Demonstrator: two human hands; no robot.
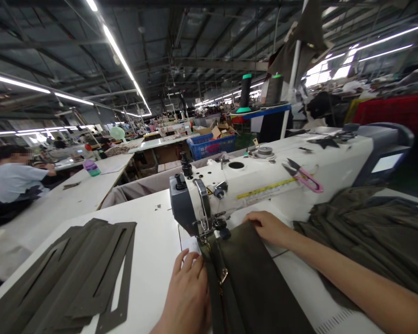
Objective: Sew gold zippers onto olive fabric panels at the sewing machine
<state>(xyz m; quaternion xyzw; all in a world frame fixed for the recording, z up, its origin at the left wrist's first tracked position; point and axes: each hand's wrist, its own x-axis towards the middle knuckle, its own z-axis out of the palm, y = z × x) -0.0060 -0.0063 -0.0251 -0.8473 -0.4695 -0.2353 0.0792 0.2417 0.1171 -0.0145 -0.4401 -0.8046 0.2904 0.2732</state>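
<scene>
A dark olive fabric piece [261,273] with a zipper [224,276] lies under the presser foot of a white sewing machine [271,181]. The zipper's metal slider hangs in front of the needle area. My left hand [190,287] lies along the left edge of the fabric, its fingers stretched toward the foot and slightly apart. At the far right edge of the same piece, my right hand [264,227] has its fingers bent around the cloth, the fingertips partly hidden by the fold.
Stacked olive panels with slots [90,273] lie on the left of the table. Bunched olive cloth [376,236] fills the right side. Pink-handled snips [308,178] rest on the machine arm. Beyond are a blue crate [209,147], thread cones [244,93] and a seated person [14,178].
</scene>
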